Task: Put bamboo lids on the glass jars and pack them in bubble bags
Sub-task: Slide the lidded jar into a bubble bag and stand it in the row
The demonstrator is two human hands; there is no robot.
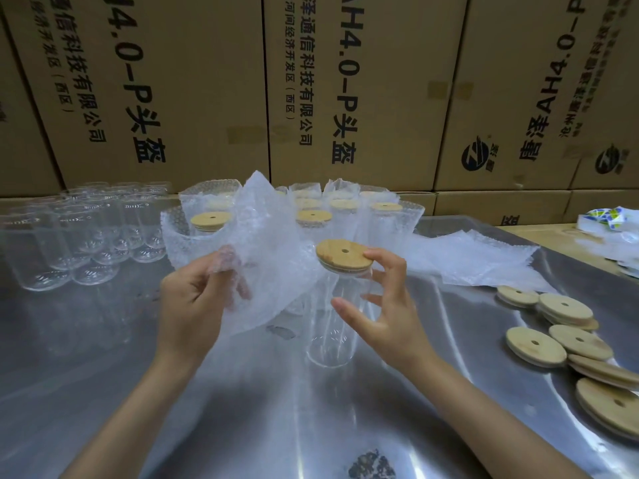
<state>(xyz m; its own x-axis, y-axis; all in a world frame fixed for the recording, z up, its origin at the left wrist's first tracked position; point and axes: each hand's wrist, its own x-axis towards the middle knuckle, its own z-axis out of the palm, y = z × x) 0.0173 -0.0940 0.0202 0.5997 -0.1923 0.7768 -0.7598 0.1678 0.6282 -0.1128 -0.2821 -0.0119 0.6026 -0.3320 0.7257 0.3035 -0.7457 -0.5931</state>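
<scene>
The tall clear glass jar (330, 326) with its round bamboo lid (342, 254) stands upright on the steel table (103, 392); smooth, fragile and probably slippery, it is best held round the wall. My right hand (383, 316) hovers just beside it, fingers spread and empty. My left hand (197, 299) pinches a soft, light translucent bubble bag (273, 250) beside the lid.

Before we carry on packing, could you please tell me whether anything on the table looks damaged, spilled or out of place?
One thing stands out: a dark crumbly patch lies on the table at the near edge, like spilled debris. The loose lids on the right are heaped unevenly. No glass looks broken.
</scene>
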